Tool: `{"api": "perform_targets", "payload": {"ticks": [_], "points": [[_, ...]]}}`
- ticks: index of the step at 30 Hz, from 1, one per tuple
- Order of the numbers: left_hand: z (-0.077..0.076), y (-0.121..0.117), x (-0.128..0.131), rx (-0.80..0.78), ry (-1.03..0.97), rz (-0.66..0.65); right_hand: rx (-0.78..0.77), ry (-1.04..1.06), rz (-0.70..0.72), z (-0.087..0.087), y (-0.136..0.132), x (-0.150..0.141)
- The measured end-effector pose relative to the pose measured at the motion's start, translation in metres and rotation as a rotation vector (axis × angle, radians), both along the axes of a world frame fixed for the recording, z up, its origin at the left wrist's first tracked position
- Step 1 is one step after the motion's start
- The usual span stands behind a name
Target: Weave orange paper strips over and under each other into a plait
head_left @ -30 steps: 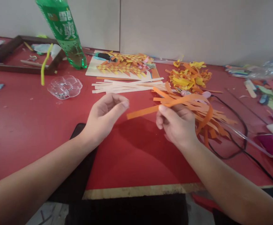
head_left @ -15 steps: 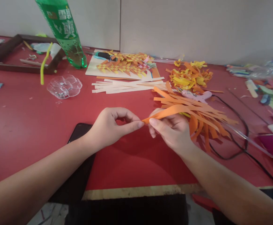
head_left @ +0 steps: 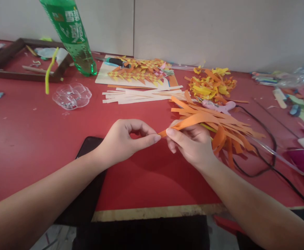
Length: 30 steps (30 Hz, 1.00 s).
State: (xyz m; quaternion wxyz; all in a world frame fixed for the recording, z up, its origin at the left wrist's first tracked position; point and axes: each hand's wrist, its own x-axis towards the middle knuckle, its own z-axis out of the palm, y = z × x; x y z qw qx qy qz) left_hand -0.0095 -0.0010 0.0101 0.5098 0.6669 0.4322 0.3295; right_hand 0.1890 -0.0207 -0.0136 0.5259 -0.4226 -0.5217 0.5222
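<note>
Between my two hands runs an orange paper strip [head_left: 193, 120], held above the red table. My left hand [head_left: 127, 140] pinches its narrow, folded-looking end between thumb and index finger. A short way along, my right hand [head_left: 192, 142] grips the strip with the thumb on top, and the rest arches away to the right. Just behind my right hand lies a loose pile of orange paper strips [head_left: 230, 126], with a bit of yellow showing beneath. Under my left forearm is a black phone-like slab [head_left: 86, 187], partly covered by the arm.
Pale paper strips [head_left: 144, 95] lie behind my hands, near a woven orange-yellow piece [head_left: 136, 74] and a heap of orange-yellow scraps [head_left: 214, 85]. A pink glue gun [head_left: 219, 107] trails a black cord at right. A green bottle [head_left: 73, 38], clear tray [head_left: 72, 96] and brown frame [head_left: 24, 74] stand left.
My right hand has shifted very slightly to the right along the strip, and the strip's arch has moved a little with it. My left hand stays in place.
</note>
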Motion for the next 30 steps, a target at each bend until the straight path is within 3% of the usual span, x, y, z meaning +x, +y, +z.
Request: {"api": "perform_targets", "payload": {"ticks": [13, 25, 30], "points": [[0.0, 0.001, -0.001, -0.088, -0.028, -0.009, -0.058, 0.07, -0.078, 0.002, 0.008, 0.006], [0.001, -0.003, 0.001, 0.019, 0.107, -0.102, -0.057, -0.102, 0.065, 0.004, -0.001, -0.003], [0.003, -0.004, 0.002, -0.01, 0.068, -0.096, -0.062, -0.04, 0.083, 0.0, -0.001, -0.001]]}}
